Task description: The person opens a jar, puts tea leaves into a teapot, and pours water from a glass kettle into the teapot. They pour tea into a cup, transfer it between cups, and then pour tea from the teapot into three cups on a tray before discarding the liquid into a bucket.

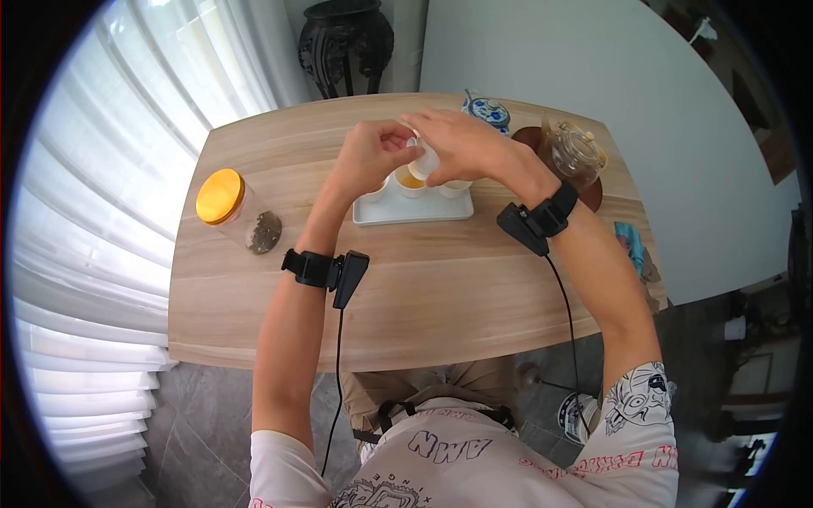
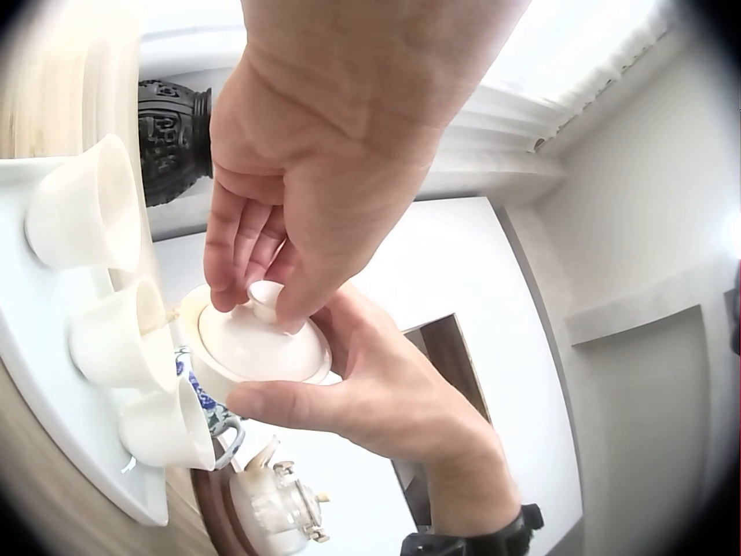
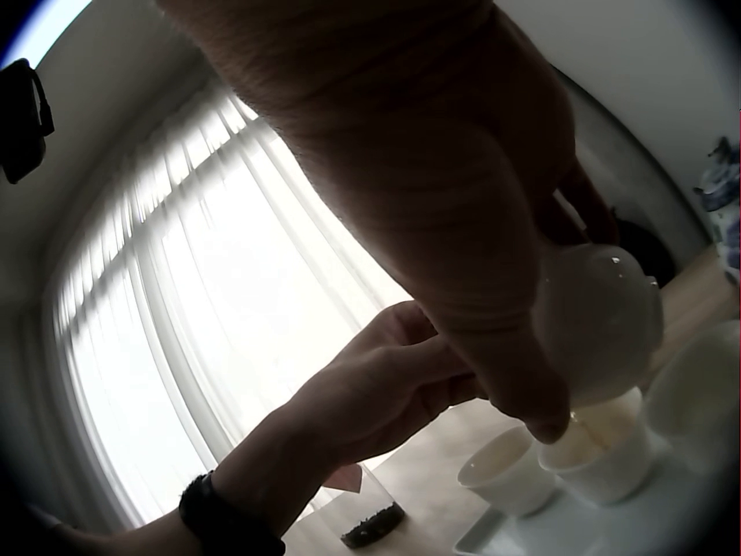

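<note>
A small white lidded pot, like a gaiwan [image 3: 602,330], is tilted above the cups. My right hand [image 1: 474,148] grips its body, thumb on one side and fingers on the other. With thumb and fingertips, my left hand [image 1: 368,157] pinches the knob of its white lid [image 2: 266,348], which sits on the pot. Three white cups stand in a row on a white tray [image 1: 415,215]. A thin stream of tea runs into the middle cup [image 2: 112,344], where yellow tea shows. An outer cup [image 2: 87,211] and the other outer cup [image 2: 164,426] flank it.
A clear jar with a yellow lid [image 1: 220,196] and dark contents lies at the left. At the back right are a blue-and-white lidded pot [image 1: 488,113] and a glass teapot [image 1: 577,154] on a round brown mat [image 1: 590,200]. A teal cloth [image 1: 628,241] lies by the right edge.
</note>
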A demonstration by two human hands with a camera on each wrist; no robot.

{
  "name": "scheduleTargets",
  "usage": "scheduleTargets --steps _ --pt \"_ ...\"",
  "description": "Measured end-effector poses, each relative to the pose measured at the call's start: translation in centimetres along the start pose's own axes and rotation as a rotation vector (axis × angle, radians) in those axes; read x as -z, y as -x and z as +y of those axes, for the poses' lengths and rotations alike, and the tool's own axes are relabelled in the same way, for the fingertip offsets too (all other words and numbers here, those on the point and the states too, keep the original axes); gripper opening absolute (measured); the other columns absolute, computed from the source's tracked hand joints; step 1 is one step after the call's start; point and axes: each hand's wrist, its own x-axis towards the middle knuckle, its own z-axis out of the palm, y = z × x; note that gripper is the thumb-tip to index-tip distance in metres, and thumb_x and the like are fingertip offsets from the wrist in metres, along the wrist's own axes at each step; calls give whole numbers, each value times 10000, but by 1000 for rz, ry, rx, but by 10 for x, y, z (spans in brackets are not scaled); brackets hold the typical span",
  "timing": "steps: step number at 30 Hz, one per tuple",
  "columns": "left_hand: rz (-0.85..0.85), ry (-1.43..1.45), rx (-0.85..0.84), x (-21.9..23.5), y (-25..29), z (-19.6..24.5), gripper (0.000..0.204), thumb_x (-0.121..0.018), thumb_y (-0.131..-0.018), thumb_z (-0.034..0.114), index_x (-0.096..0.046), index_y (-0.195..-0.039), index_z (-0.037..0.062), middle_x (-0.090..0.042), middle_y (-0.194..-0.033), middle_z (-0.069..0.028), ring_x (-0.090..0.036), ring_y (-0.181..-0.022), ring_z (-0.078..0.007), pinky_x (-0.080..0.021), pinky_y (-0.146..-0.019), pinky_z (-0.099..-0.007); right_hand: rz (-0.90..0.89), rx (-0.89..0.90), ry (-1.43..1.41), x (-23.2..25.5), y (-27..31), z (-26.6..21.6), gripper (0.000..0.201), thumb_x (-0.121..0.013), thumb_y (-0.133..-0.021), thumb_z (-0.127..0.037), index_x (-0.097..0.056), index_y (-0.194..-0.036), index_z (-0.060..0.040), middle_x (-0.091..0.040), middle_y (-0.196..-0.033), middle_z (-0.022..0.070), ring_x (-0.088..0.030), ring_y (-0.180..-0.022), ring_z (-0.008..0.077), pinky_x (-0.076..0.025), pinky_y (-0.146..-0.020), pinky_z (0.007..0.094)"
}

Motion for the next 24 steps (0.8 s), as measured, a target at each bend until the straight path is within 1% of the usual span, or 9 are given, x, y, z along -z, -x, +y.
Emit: scheduleTargets --steps 6,12,15,19,22,24 --pt "-10 17 10 -3 1 -4 295 -815 -918 103 -742 -1131 -88 -768 -889 -68 -708 -795 -91 -574 -756 -249 -76 -9 36 5 -2 -3 852 -922 -683 -254 -539 -1394 17 -667 -1274 178 -652 -1220 334 -536 -1026 406" --pt "-8 24 -14 0 -1 -6 280 -809 -930 101 -743 -1130 -84 -769 -903 -67 -711 -803 -95 -575 -756 -248 -43 27 66 6 -5 -2 788 -923 -685 -267 -574 -1338 4 -694 -1204 171 -675 -1178 325 -553 -992 401" --pt "-7 61 -23 3 -1 -4 276 -804 -935 99 -739 -1131 -86 -768 -903 -70 -711 -803 -95 -574 -751 -247 -34 10 86 8 -6 -2 759 -921 -689 -270 -586 -1313 2 -699 -1195 173 -683 -1159 322 -555 -991 397" --pt "2 66 -33 5 -1 -4 283 -805 -933 98 -735 -1133 -89 -767 -900 -74 -709 -803 -93 -572 -746 -246 -26 15 85 11 -5 -5 763 -915 -695 -270 -582 -1322 10 -692 -1233 172 -671 -1185 318 -544 -1014 397" --pt "52 98 -27 2 1 -4 330 -861 -849 162 -774 -1062 -74 -738 -828 -67 -673 -778 -117 -563 -745 -292 -16 14 79 9 -4 -5 776 -907 -700 -271 -575 -1338 19 -683 -1260 173 -659 -1209 318 -534 -1030 400" --pt "25 43 -19 3 2 -2 310 -829 -897 125 -747 -1110 -85 -757 -874 -70 -699 -798 -101 -569 -752 -260 2 17 89 5 -3 -3 780 -903 -702 -272 -572 -1344 24 -676 -1275 175 -651 -1222 320 -528 -1034 404"
